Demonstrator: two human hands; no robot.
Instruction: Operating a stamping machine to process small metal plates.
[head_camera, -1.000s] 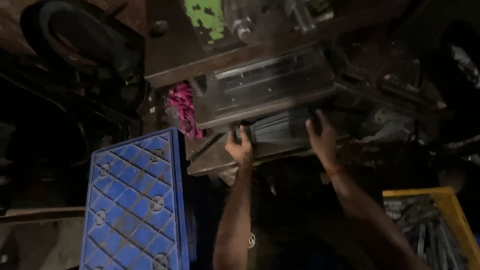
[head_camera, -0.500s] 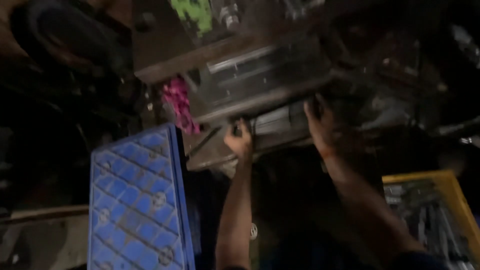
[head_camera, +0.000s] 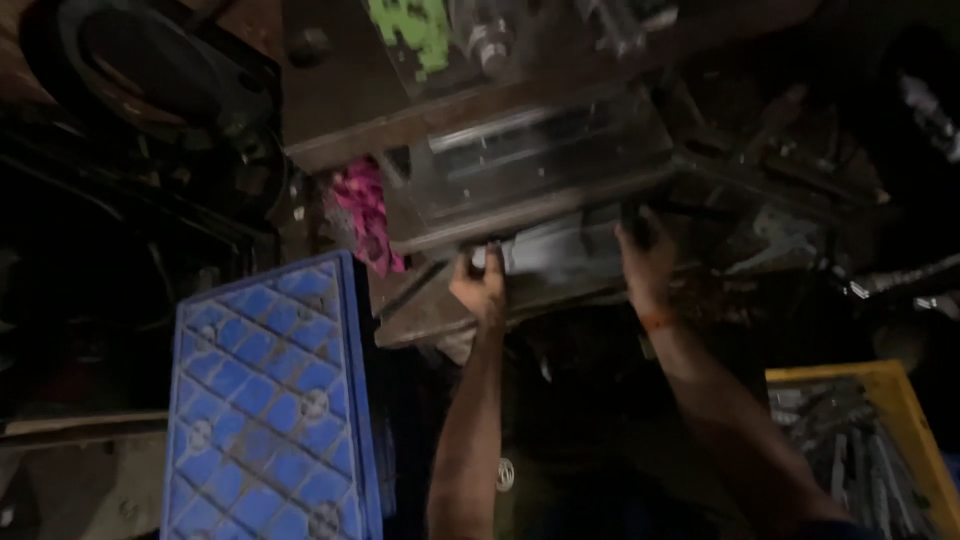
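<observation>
Reaching forward under the machine, both hands are working on a dark metal piece (head_camera: 560, 262) that is sitting on the lower plate of a press (head_camera: 520, 160), in the middle of the scene at the far end of the arms. The left hand (head_camera: 482, 288) is curling its fingers over the piece's left end, while the right hand (head_camera: 645, 262) is pressing against its right end; the light is poor, so whether either hand is closing fully around the metal or only bracing it cannot be told. To do this step well, both hands are best keeping even pressure at the two ends so the piece is staying square to the plate above it, and the fingers are best staying on the near edge, out from between the plates. A pink rag (head_camera: 365, 225) is hanging just left of the plates. A blue crate (head_camera: 265, 410) is standing near, to the left, and a yellow crate (head_camera: 890, 385) of metal parts is sitting near, to the right.
</observation>
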